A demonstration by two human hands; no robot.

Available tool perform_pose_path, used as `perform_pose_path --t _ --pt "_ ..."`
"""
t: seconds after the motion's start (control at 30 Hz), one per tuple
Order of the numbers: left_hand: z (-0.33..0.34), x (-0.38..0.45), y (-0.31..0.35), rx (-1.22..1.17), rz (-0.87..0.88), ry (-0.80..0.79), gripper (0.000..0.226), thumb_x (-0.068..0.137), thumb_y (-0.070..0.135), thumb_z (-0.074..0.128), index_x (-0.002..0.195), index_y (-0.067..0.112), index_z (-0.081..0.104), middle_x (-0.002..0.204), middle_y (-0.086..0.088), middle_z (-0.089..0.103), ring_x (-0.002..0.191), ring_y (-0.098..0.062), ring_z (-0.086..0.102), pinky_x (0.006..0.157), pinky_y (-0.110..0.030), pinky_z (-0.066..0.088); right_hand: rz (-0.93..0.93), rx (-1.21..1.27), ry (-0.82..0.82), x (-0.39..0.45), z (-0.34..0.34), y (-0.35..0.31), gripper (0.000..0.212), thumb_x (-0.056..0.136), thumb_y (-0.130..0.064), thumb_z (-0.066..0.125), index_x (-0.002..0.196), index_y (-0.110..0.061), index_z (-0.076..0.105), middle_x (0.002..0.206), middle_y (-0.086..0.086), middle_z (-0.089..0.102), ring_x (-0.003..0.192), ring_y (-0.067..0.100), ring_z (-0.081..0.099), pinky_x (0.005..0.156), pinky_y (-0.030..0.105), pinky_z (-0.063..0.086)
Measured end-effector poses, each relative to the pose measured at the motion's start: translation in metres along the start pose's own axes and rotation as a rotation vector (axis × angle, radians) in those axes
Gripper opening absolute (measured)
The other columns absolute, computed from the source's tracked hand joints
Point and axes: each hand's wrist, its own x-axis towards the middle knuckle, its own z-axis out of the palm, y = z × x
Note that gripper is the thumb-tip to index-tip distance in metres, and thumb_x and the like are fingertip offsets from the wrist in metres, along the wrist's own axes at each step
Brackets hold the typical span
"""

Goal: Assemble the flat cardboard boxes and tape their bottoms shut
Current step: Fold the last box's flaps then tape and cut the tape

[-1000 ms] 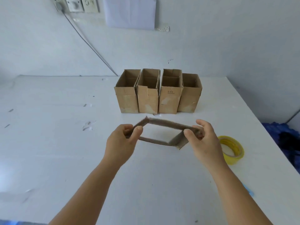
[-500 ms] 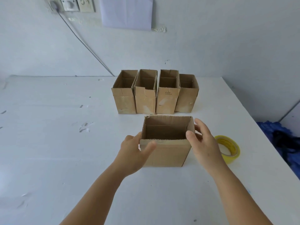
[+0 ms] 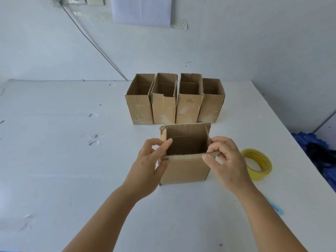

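Standing upright mid-tabletop, open top up, the box (image 3: 184, 169) is held at its near rim by both hands. Left hand (image 3: 148, 167) pinches the near-left corner, fingers curled over the left wall. Right hand (image 3: 225, 160) pinches the near-right corner flap, thumb on the outside. Four assembled boxes (image 3: 174, 100) sit in a row toward the far edge. Tape roll (image 3: 259, 165) lies near the right edge, just beside the right hand
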Motion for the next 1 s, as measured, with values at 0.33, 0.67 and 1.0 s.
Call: perform_pose_path --t 0.33,0.67,1.0 --pt "0.009 0.014 -0.003 -0.22 -0.208 0.188 0.073 0.087 0.014 0.063 0.141 0.041 0.022 0.128 0.011 0.043 0.099 0.0 0.051 0.08 -0.013 0.045 0.095 -0.142 0.052 0.014 0.013 0.009 0.046 0.091 -0.015 0.058 0.133 -0.021 0.039 0.127 -0.002 0.05 0.103 0.01 0.056 0.07 0.012 0.042" --pt "-0.001 0.028 -0.007 0.179 -0.003 0.014 0.032 0.092 0.018 0.055 0.123 0.025 0.062 0.118 0.008 0.053 0.123 -0.018 0.036 0.106 -0.028 0.02 -0.061 -0.441 -0.041 0.026 0.015 0.016 0.026 0.09 -0.009 0.056 0.113 -0.015 0.067 0.117 0.0 0.062 0.116 0.025 0.048 0.095 0.019 0.028" --pt "0.044 0.043 0.025 0.6 0.138 -0.325 0.063 0.1 0.044 0.023 0.151 0.019 -0.003 0.16 0.001 -0.008 0.145 -0.016 -0.012 0.115 -0.034 -0.005 0.01 -0.278 -0.024 0.02 0.016 0.016 0.03 0.097 -0.012 0.044 0.122 -0.012 0.061 0.129 0.002 0.055 0.122 0.016 0.048 0.099 0.022 0.035"
